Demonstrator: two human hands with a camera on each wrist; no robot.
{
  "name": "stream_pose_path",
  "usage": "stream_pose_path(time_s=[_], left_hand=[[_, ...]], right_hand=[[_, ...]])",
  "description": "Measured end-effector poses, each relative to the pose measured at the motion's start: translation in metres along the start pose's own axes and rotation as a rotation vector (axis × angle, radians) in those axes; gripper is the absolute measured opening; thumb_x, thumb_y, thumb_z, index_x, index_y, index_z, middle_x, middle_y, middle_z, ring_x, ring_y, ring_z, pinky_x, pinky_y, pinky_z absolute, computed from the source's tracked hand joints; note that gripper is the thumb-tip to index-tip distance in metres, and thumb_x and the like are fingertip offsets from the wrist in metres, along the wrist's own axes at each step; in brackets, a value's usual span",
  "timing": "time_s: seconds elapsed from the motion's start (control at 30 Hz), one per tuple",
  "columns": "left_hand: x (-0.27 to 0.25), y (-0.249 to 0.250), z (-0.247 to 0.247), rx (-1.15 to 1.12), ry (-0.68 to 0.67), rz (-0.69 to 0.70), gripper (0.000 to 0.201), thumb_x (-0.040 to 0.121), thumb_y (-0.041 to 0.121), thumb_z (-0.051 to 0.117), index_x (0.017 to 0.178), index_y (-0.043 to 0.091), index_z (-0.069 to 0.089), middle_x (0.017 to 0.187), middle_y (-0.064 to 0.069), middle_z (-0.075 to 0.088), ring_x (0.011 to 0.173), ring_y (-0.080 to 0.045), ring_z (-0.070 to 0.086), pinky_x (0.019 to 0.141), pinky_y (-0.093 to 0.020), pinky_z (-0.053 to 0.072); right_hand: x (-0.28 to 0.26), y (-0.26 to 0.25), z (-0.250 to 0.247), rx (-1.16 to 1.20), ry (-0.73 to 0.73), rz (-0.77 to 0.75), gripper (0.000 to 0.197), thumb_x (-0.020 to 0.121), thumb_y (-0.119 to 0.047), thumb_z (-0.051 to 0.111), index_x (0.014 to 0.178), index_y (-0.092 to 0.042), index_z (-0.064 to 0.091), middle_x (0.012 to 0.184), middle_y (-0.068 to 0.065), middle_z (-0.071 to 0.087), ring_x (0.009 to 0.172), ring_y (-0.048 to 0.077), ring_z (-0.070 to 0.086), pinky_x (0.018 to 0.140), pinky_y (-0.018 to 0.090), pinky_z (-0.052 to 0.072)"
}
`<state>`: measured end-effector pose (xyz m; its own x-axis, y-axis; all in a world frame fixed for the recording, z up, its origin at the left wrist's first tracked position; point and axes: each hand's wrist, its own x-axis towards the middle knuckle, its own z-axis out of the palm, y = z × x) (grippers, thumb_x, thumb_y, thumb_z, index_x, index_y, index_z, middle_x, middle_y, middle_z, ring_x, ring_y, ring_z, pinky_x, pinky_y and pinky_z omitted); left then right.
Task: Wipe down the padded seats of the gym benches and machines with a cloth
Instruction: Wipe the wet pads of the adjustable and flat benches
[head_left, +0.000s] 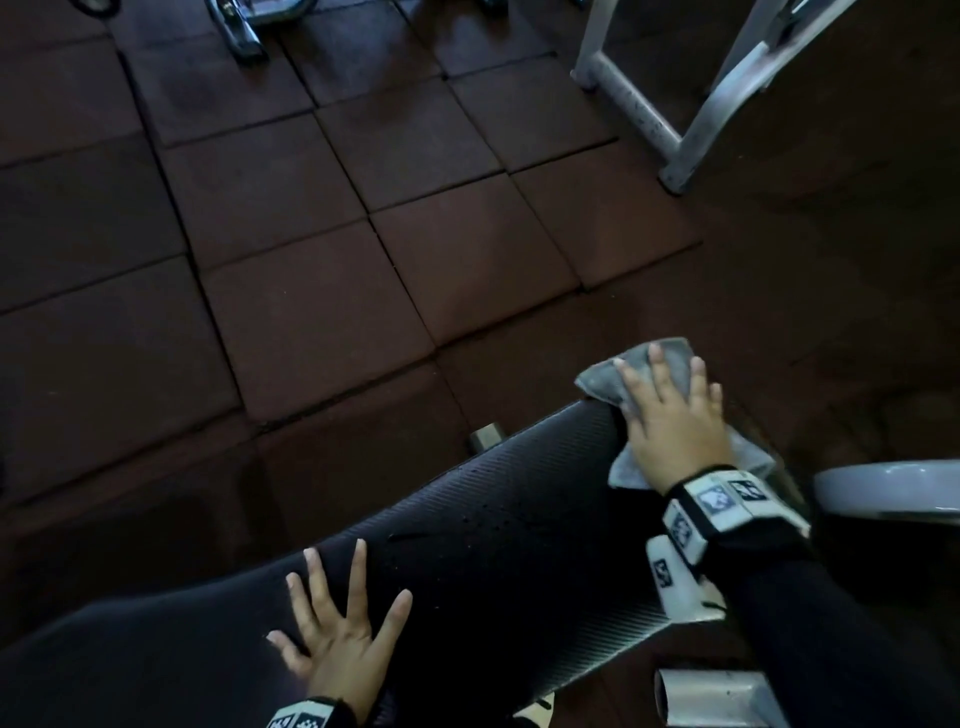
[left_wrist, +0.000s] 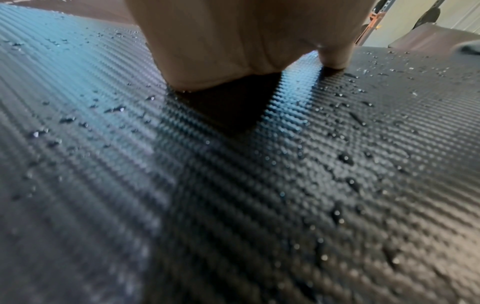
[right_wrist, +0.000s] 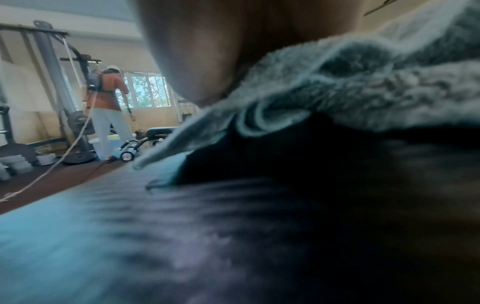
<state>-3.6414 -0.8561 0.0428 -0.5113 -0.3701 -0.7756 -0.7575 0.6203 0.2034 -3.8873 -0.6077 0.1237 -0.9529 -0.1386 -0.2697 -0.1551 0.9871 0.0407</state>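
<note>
Right hand (head_left: 675, 431) flat on the cloth (head_left: 670, 358), fingers straight, pressing it at the far end of the bench (head_left: 519, 499); grip released, nothing clenched. Left hand (head_left: 343, 634) splayed on the pad nearer the body, also released, bracing.

Risks, as I judge them: part of the cloth overhangs the pad's end, so a push further out could slide it off onto the floor (head_left: 311, 260). Droplets (left_wrist: 345, 158) sit around the bracing hand; it may slip, or that patch gets missed.

Left wrist view alone shows the droplets and weave clearly. Right wrist view alone shows another person (right_wrist: 109, 107) by a machine (right_wrist: 52, 82). The head view alone shows both hands together.
</note>
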Motion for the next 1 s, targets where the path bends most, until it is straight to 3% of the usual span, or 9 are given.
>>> stream_pose_path(time_s=[0.13, 0.33, 0.47, 0.6, 0.7, 0.8, 0.9, 1.0], left_hand=[[-0.001, 0.002, 0.000, -0.013, 0.004, 0.008, 0.079, 0.082, 0.074, 0.030, 0.134, 0.055, -0.026, 0.125, 0.020, -0.060, 0.111, -0.005, -0.059, 0.110, -0.060, -0.013], [0.000, 0.002, 0.001, -0.026, -0.003, 0.011, 0.078, 0.082, 0.075, 0.027, 0.132, 0.054, -0.030, 0.125, 0.017, -0.062, 0.113, -0.009, -0.058, 0.108, -0.059, -0.018], [-0.001, 0.001, 0.002, -0.046, 0.012, 0.028, 0.079, 0.073, 0.079, 0.018, 0.132, 0.057, -0.029, 0.131, 0.016, -0.058, 0.119, -0.009, -0.055, 0.109, -0.059, -0.018], [0.000, 0.000, 0.004, -0.057, 0.020, 0.032, 0.078, 0.075, 0.078, 0.020, 0.133, 0.056, -0.028, 0.132, 0.016, -0.058, 0.119, -0.009, -0.055, 0.109, -0.058, -0.018], [0.001, -0.002, 0.004, -0.073, 0.037, 0.045, 0.080, 0.073, 0.082, 0.019, 0.134, 0.056, -0.027, 0.132, 0.016, -0.057, 0.119, -0.008, -0.056, 0.108, -0.058, -0.020], [0.000, -0.005, 0.008, -0.123, 0.096, 0.097, 0.086, 0.062, 0.095, 0.011, 0.134, 0.060, -0.022, 0.137, 0.020, -0.052, 0.125, -0.006, -0.051, 0.107, -0.056, -0.022], [-0.004, -0.013, 0.012, -0.207, 0.206, 0.173, 0.079, 0.064, 0.088, 0.015, 0.136, 0.065, -0.009, 0.147, 0.024, -0.039, 0.134, -0.002, -0.040, 0.109, -0.050, -0.022], [-0.007, -0.034, 0.018, -0.153, 0.294, 0.210, 0.083, 0.071, 0.089, 0.008, 0.146, 0.053, 0.004, 0.154, 0.020, -0.025, 0.141, -0.001, -0.025, 0.115, -0.041, -0.015]], right_hand=[[-0.027, -0.041, 0.020, -0.067, 0.006, -0.234, 0.052, 0.088, -0.036, 0.032, 0.140, -0.036, 0.040, 0.150, 0.001, 0.036, 0.137, 0.042, 0.027, 0.110, 0.054, 0.020], [-0.096, -0.012, 0.042, -0.135, -0.044, -0.544, 0.064, 0.082, -0.028, 0.040, 0.144, -0.042, 0.029, 0.154, -0.005, 0.025, 0.141, 0.031, 0.019, 0.111, 0.046, 0.016], [-0.091, 0.031, 0.031, -0.137, -0.052, -0.503, 0.070, 0.077, -0.025, 0.037, 0.143, -0.043, 0.027, 0.153, -0.006, 0.029, 0.140, 0.030, 0.023, 0.109, 0.047, 0.022], [-0.052, 0.052, 0.009, -0.024, -0.039, -0.363, 0.067, 0.078, -0.027, 0.031, 0.142, -0.046, 0.022, 0.152, -0.005, 0.029, 0.138, 0.037, 0.026, 0.103, 0.056, 0.031], [-0.012, 0.059, 0.002, 0.047, -0.042, -0.255, 0.058, 0.084, -0.036, 0.026, 0.139, -0.051, 0.019, 0.153, -0.004, 0.028, 0.138, 0.039, 0.024, 0.106, 0.058, 0.027], [0.024, 0.061, 0.003, 0.036, -0.051, -0.208, 0.057, 0.084, -0.046, 0.020, 0.139, -0.055, 0.011, 0.155, -0.005, 0.022, 0.141, 0.032, 0.022, 0.112, 0.055, 0.020], [0.041, 0.049, -0.005, 0.026, -0.037, -0.213, 0.060, 0.080, -0.050, 0.020, 0.139, -0.044, 0.030, 0.154, -0.005, 0.025, 0.142, 0.022, 0.019, 0.117, 0.044, 0.012], [0.042, 0.035, -0.010, -0.065, 0.020, -0.374, 0.054, 0.093, -0.045, 0.022, 0.132, -0.022, 0.051, 0.146, 0.005, 0.039, 0.139, 0.026, 0.026, 0.115, 0.046, 0.016]])
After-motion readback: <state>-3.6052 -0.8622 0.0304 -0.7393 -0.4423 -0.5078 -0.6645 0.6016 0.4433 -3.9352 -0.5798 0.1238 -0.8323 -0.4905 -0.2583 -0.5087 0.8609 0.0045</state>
